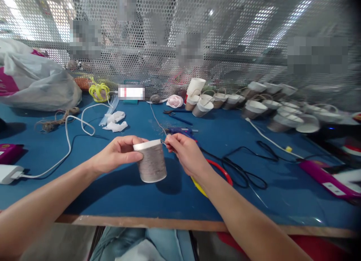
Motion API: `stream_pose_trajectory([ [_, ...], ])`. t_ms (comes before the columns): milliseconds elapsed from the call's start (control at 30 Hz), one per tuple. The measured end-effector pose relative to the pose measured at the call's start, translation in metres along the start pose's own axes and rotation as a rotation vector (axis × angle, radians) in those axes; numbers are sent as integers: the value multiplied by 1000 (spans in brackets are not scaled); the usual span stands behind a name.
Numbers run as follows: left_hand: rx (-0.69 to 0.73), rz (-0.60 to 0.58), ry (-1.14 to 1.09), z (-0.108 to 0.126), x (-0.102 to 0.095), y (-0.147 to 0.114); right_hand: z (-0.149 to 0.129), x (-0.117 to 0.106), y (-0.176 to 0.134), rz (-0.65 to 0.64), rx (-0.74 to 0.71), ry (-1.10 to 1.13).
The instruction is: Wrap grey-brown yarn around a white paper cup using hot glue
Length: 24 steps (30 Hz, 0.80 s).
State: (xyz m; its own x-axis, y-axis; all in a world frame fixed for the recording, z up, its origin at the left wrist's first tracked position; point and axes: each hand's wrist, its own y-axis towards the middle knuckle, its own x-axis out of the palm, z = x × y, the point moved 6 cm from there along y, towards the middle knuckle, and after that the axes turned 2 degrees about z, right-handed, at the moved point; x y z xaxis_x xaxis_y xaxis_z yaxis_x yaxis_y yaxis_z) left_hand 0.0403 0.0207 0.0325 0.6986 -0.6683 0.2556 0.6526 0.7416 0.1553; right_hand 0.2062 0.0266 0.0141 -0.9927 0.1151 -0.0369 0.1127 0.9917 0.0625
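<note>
My left hand (120,152) grips a small cup (152,165) by its upper side, thumb in front and fingers behind the white rim. Grey cord wraps the cup's wall in close rows, and the cup hangs slightly tilted above the blue table. At the right of the rim, my right hand (184,150) is closed in a pinch on grey cord (158,122). That strand runs back to a small grey ball of cord (155,99) near the mesh. Just behind my right hand lies a blue glue gun (183,132), partly hidden by it.
Several finished-looking cups with handles (203,105) stand at the back right. Black cable (245,171) loops on the right, near a purple power strip (329,178). A white cable (67,141) crosses the left side. A plastic bag (42,80) fills the back left, before a perforated metal screen (158,39).
</note>
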Motion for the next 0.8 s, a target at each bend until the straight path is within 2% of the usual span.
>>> stream_pose_trajectory([
  [133,10,-12,-4,-1,1,-1,1,10,-3,-28,-19,-78],
  [400,59,-69,30,-6,5,2,11,26,-10,-66,111,-64],
  [667,163,-114,302,-4,9,4,18,27,-5,-27,119,-88],
  [800,184,-83,430,-5,7,5,20,23,0,36,79,-138],
])
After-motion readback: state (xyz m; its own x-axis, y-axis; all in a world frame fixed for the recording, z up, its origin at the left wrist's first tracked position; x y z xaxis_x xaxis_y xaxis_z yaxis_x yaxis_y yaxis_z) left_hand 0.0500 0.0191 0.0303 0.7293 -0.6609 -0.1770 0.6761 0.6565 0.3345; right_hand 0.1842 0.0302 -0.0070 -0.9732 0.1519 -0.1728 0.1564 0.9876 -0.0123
